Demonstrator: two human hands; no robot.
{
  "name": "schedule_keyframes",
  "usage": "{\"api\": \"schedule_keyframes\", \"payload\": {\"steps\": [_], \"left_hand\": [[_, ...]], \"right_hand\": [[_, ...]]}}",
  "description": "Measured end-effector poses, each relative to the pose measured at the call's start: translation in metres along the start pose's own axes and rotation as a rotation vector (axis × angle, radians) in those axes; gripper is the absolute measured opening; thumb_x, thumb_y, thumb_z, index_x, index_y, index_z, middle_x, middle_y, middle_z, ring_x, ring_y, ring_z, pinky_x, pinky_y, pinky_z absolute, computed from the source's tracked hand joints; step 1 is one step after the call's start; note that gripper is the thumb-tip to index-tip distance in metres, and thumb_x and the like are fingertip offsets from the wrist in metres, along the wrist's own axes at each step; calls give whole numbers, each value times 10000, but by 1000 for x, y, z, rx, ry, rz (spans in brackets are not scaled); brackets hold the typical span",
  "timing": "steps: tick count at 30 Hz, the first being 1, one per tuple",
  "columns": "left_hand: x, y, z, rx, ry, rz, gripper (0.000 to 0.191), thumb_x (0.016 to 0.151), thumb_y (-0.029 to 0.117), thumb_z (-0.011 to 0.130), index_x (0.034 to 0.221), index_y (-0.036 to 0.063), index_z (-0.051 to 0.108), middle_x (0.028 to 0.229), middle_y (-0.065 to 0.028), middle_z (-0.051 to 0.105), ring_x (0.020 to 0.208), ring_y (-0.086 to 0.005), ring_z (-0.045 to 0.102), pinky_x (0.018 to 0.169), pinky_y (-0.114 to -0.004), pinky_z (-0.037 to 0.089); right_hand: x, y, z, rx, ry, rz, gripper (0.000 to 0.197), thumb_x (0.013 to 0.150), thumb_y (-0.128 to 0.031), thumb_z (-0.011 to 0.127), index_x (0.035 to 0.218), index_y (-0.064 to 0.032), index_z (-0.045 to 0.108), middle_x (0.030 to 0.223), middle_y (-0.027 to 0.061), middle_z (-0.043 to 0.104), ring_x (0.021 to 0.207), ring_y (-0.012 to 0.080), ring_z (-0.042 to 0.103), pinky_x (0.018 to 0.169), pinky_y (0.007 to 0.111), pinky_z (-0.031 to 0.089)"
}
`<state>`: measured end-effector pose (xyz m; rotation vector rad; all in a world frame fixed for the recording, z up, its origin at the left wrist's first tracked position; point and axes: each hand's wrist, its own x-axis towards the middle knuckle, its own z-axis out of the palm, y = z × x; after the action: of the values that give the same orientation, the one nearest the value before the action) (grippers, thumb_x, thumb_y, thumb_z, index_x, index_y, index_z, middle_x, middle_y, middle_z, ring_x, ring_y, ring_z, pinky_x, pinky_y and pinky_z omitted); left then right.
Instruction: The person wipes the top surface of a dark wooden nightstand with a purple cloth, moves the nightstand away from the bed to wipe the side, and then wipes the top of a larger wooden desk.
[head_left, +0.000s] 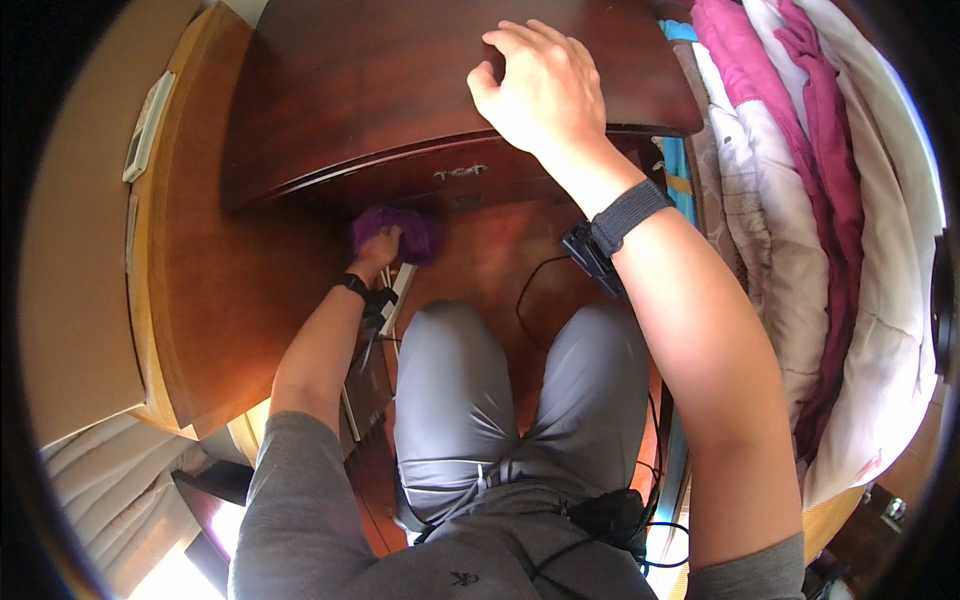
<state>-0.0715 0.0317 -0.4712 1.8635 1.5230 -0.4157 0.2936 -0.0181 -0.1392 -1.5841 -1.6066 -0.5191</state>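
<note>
Low down at the left, my left hand (382, 246) grips a purple cloth (415, 231), slightly blurred. The cloth is near the base of a dark reddish wooden cabinet (360, 90). A white power strip (399, 294) lies on the floor just below that hand. My right hand (551, 86) is palm down over the cabinet's top, fingers loosely spread, holding nothing; whether it touches the wood I cannot tell. The cabinet's front has a drawer with a metal handle (460, 172).
To the left stands a wooden panel (217, 300) with a white device (148, 127) beyond its edge. Bedding (787, 225) in white and magenta is piled at the right. A black cable (521, 292) runs over the reddish floor (480, 262) by my knees. A curtain (120, 480) hangs at lower left.
</note>
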Motion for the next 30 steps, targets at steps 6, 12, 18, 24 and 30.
{"api": "schedule_keyframes", "payload": {"steps": [6,12,18,24,30], "left_hand": [[-30,118,8,-109,-99,64,682,1118,502,315,1573,23,485,1603,-267,503,1476,-469,469,1239,-509,355],[-31,168,-2,-17,-172,317,679,1110,527,414,1567,34,516,1617,-272,492,1477,-474,473,1222,-487,383],[-22,157,-10,265,-144,441,629,1117,490,404,1513,28,565,1541,-284,557,1426,-460,529,1200,-491,409],[-67,202,-35,27,-50,299,682,1088,556,431,1487,25,587,1472,-273,622,1367,-436,589,1177,-473,430],[-125,229,-72,-100,131,581,479,1092,415,558,1160,-39,691,1049,-246,739,974,-398,680,906,-449,538]], "right_hand": [[-9,7,-1,-12,-75,9,281,845,-237,646,963,-32,799,1117,122,792,1145,299,713,1055,494,505],[-7,6,3,-40,20,-38,283,844,-240,648,961,-36,806,1084,115,795,1144,296,716,1058,494,505],[-4,6,1,-32,42,-21,306,835,-245,658,981,-30,819,1088,123,800,1131,303,723,1062,501,510],[-8,13,-5,-4,-48,11,307,840,-248,657,970,-22,819,1103,132,799,1159,310,715,1073,524,506],[-9,15,-4,51,-95,69,323,855,-250,645,994,-9,809,1173,139,791,1220,326,689,1127,547,471]]}}
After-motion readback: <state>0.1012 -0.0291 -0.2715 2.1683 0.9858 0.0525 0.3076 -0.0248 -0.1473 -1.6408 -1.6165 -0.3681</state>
